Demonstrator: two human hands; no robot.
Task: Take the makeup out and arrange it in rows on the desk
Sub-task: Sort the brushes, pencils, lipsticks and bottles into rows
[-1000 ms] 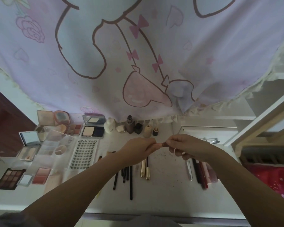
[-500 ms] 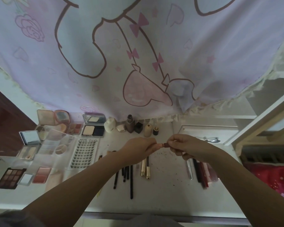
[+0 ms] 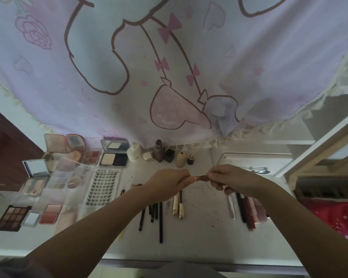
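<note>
Both hands are pinching a small reddish-brown lipstick (image 3: 201, 178) between them above the desk (image 3: 205, 233): left hand (image 3: 170, 180) curling round one end, right hand (image 3: 226, 177) gripping the other

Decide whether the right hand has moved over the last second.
No. The right hand holds the small tube just below the bottle row, as before.

White desk (image 3: 205, 233) bears palettes (image 3: 12, 217), bottles (image 3: 159, 151), brushes (image 3: 160, 221), pencils (image 3: 247, 211).
</note>
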